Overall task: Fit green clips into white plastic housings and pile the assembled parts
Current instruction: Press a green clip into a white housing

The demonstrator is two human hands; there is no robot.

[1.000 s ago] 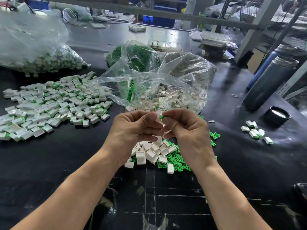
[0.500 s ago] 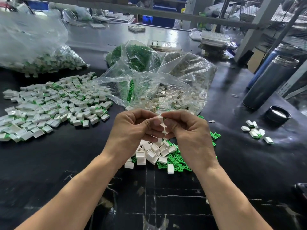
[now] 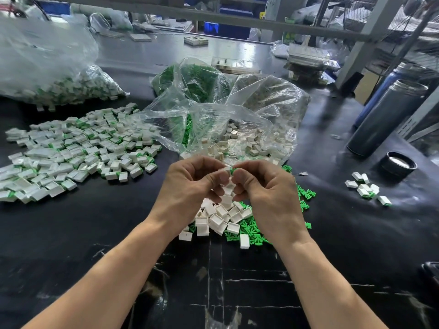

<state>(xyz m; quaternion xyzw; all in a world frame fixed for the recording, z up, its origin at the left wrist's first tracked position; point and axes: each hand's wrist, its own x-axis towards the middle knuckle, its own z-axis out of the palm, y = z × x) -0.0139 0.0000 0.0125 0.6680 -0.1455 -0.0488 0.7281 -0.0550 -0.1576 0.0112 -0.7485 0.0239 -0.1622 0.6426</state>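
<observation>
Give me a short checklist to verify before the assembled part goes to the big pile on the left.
1. Left hand grips the white housing: ok.
2. Right hand pinches the green clip at the housing: ok.
3. Clip fully seated: cannot tell, fingers hide it.
4. Pile of assembled parts within reach on the left: ok.
5. Loose housings and loose clips ready below the hands: ok.

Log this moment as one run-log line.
step: fitting clip | left hand: pinches white housing | right hand: pinches green clip | assembled pile: left
</observation>
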